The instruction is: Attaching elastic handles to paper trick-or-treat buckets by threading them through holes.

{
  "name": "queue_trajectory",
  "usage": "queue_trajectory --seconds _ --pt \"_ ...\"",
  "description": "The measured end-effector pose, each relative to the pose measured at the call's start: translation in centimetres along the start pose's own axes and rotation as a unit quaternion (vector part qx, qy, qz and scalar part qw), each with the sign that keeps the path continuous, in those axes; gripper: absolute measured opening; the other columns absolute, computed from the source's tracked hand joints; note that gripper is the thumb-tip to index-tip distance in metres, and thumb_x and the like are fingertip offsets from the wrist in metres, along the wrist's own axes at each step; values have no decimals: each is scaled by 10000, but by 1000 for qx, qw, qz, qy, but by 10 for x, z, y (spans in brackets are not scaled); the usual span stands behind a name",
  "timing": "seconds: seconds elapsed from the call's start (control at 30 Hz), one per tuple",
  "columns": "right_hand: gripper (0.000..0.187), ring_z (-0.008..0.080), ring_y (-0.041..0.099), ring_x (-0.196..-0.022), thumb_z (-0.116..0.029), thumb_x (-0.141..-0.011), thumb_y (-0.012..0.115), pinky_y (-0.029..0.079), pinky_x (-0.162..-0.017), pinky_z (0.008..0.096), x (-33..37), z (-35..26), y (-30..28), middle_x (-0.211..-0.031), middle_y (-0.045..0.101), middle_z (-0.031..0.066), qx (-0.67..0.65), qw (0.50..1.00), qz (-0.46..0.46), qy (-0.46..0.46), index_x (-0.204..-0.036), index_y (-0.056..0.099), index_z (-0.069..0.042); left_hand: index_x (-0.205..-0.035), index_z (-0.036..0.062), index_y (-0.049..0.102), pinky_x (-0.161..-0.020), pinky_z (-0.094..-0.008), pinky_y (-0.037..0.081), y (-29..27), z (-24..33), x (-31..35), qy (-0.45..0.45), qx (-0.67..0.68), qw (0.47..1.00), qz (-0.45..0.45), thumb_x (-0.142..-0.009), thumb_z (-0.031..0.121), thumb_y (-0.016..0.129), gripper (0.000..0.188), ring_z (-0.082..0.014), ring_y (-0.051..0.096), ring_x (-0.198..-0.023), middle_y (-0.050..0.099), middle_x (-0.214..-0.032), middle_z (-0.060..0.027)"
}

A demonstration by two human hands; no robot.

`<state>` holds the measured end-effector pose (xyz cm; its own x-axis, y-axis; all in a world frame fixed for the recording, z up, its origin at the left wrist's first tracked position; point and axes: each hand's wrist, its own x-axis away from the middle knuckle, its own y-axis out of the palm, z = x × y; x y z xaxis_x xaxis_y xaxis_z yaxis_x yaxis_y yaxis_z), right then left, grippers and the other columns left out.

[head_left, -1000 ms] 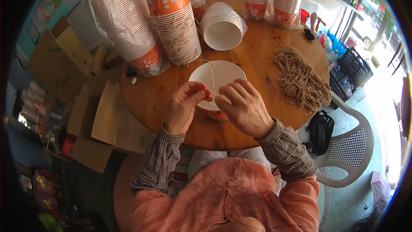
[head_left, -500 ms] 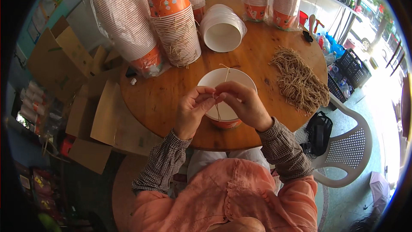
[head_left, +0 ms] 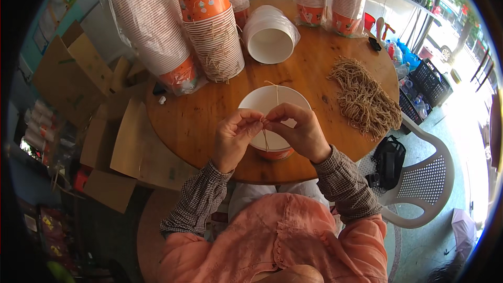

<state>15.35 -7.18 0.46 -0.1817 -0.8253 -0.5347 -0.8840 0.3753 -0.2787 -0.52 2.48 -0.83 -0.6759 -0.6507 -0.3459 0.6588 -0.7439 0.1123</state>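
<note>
Your left hand (head_left: 232,139) and right hand (head_left: 301,132) pinch string (head_left: 277,95) over the bowl (head_left: 252,99), fingertips close together, probably so the thin strand cannot slip.

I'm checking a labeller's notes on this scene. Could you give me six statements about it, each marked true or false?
1. The left hand and right hand pinch a string over the bowl. True.
2. The table bears a twine heap. True.
3. The twine heap lies left of the bowl. False: it lies to the right.
4. A black bag rests on the chair. True.
5. The chair has a solid back. False: its back is full of holes.
6. The left hand lies flat on the table. False: it is raised, pinching the string.
</note>
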Motion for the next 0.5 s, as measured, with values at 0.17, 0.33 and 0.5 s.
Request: queue_trajectory --seconds 0.17,0.33,0.5 --pt "127 145 636 -796 -81 -810 723 503 -746 286 4 -3 4 -819 675 45 14 999 34 21 -884 637 -24 -1051 -31 603 -843 -226 515 2 0 5 21 -44 999 19 -912 7 611 144 -113 640 -927 672 -994 -78" --pt "114 161 640 -801 -64 -802 711 503 -737 300 5 -3 4 -816 670 57 4 999 28 25 -869 626 -27 -1051 -22 605 -829 -220 511 3 6 5 23 -79 996 20 -902 28 635 160 -101 640 -907 678 -977 -72" --pt "111 241 613 -788 -24 -775 685 483 -729 339 8 0 11 -807 632 65 94 992 60 -62 -846 601 -46 -1054 -9 602 -813 -221 509 1 3 3 1 -61 998 27 -899 28 638 163 -81 617 -884 644 -987 -53"
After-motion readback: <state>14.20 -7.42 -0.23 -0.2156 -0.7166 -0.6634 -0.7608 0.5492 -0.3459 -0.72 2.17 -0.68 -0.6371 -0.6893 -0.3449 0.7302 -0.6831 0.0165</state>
